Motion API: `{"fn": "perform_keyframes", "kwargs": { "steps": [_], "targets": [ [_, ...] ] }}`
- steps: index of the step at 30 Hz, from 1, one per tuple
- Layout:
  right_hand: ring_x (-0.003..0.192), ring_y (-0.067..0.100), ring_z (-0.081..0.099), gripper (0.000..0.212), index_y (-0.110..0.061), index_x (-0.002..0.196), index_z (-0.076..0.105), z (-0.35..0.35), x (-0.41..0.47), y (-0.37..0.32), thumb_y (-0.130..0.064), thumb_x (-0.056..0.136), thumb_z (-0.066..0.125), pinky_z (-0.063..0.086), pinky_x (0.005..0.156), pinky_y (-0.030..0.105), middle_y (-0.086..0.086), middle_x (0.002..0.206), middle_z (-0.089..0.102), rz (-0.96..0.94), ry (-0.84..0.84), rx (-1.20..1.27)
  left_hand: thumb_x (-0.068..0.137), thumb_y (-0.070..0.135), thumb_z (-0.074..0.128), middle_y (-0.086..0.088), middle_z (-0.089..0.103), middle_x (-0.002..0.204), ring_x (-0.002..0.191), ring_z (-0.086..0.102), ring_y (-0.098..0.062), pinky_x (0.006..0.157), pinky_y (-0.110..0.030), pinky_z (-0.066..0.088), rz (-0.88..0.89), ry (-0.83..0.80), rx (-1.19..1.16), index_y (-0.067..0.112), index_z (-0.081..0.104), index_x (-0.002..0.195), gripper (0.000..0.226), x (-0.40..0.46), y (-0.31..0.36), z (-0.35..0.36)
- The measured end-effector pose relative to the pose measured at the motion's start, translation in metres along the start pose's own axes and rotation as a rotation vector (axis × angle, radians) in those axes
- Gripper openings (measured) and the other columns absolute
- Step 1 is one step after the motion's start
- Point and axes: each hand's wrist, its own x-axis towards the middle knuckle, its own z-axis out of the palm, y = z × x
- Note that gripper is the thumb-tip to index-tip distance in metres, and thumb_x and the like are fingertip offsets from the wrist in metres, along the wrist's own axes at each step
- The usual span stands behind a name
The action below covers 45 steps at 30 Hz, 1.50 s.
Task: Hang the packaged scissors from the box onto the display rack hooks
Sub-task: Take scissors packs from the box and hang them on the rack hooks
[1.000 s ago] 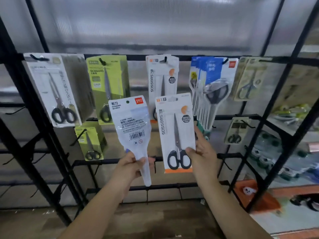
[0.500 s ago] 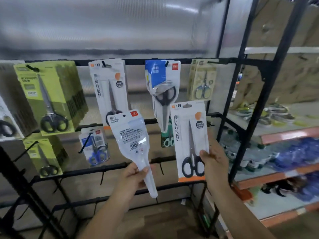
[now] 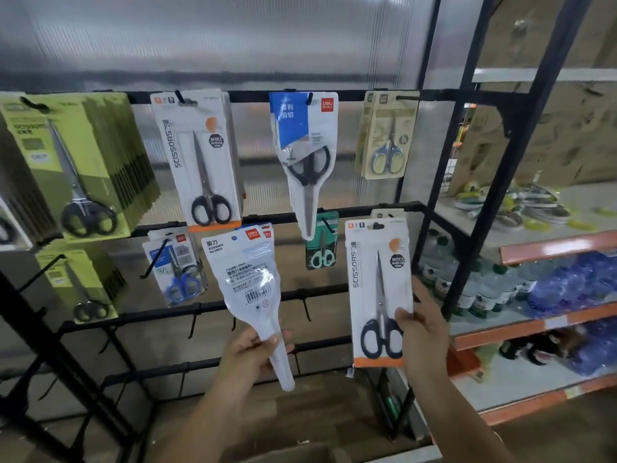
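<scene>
Head view: the white carded pack with black-handled scissors (image 3: 380, 295), printed "SCISSORS", is pinched at its lower edge by the right hand (image 3: 422, 332), below the black metal display rack (image 3: 334, 212). The left hand (image 3: 248, 354) grips the tail of a white plastic pouch (image 3: 248, 289) marked "deli". Bare hooks (image 3: 305, 307) stand on the lower rails, before a ribbed translucent wall; orange-edged shelves (image 3: 534, 324) lie right

A black metal display rack (image 3: 334, 95) carries scissor packs on its hooks. Left of its white SCISSORS card (image 3: 197, 158) hangs a thick green stack (image 3: 76, 162); right of the card hang a blue-and-white pack (image 3: 305, 145), then a beige pack (image 3: 389, 135). Below the card hangs a blue-handled pack (image 3: 175, 265).
</scene>
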Motion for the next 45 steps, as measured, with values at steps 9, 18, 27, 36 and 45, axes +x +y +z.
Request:
{"fn": "perform_keyframes", "kwargs": {
  "steps": [9, 18, 27, 36, 45],
  "targets": [
    [0.125, 0.015, 0.05, 0.064, -0.019, 0.136, 0.047, 0.089, -0.001, -0.05, 0.018, 0.084, 0.047, 0.037, 0.106, 0.031, 0.0, 0.136, 0.053, -0.141, -0.412, -0.139, 0.094, 0.002, 0.048, 0.001, 0.073, 0.081, 0.089, 0.064, -0.023, 0.065, -0.028, 0.055, 0.182, 0.13, 0.045, 0.01, 0.061, 0.099, 0.016, -0.013, 0.048, -0.043],
    [0.087, -0.018, 0.043, 0.069, -0.028, 0.147, 0.025, 0.189, 0.006, -0.147, 0.01, 0.091, 0.04, 0.026, 0.067, -0.013, -0.008, 0.144, 0.041, -0.309, -0.661, -0.298, 0.093, -0.002, 0.047, 0.001, 0.072, 0.081, 0.077, 0.069, -0.013, 0.065, -0.025, 0.055, 0.35, 0.257, 0.017, 0.011, 0.063, 0.098, 0.021, -0.021, 0.091, -0.081],
    [0.062, 0.001, 0.049, 0.064, -0.029, 0.148, 0.019, 0.209, 0.004, -0.164, -0.004, 0.096, 0.045, 0.034, 0.043, 0.0, 0.003, 0.144, 0.043, -0.315, -0.641, -0.399, 0.093, -0.002, 0.047, 0.004, 0.072, 0.077, 0.073, 0.068, -0.01, 0.059, -0.021, 0.053, 0.376, 0.284, 0.05, 0.007, 0.063, 0.098, 0.019, -0.024, 0.098, -0.101],
    [0.078, -0.006, 0.049, 0.062, -0.025, 0.148, 0.024, 0.204, 0.007, -0.158, -0.006, 0.094, 0.046, 0.037, 0.045, 0.003, 0.004, 0.137, 0.05, -0.301, -0.645, -0.495, 0.094, -0.002, 0.046, 0.006, 0.073, 0.077, 0.082, 0.066, -0.017, 0.074, -0.034, 0.052, 0.395, 0.295, 0.027, 0.011, 0.063, 0.094, 0.021, -0.019, 0.107, -0.097],
    [0.081, 0.005, 0.056, 0.064, -0.027, 0.149, 0.021, 0.209, 0.017, -0.154, -0.015, 0.093, 0.05, 0.033, 0.06, -0.004, -0.001, 0.134, 0.05, -0.443, -0.673, -0.684, 0.094, -0.001, 0.046, 0.007, 0.074, 0.078, 0.078, 0.068, -0.014, 0.074, -0.036, 0.052, 0.414, 0.28, 0.043, 0.014, 0.062, 0.098, 0.022, -0.012, 0.106, -0.094]
  ]
}}
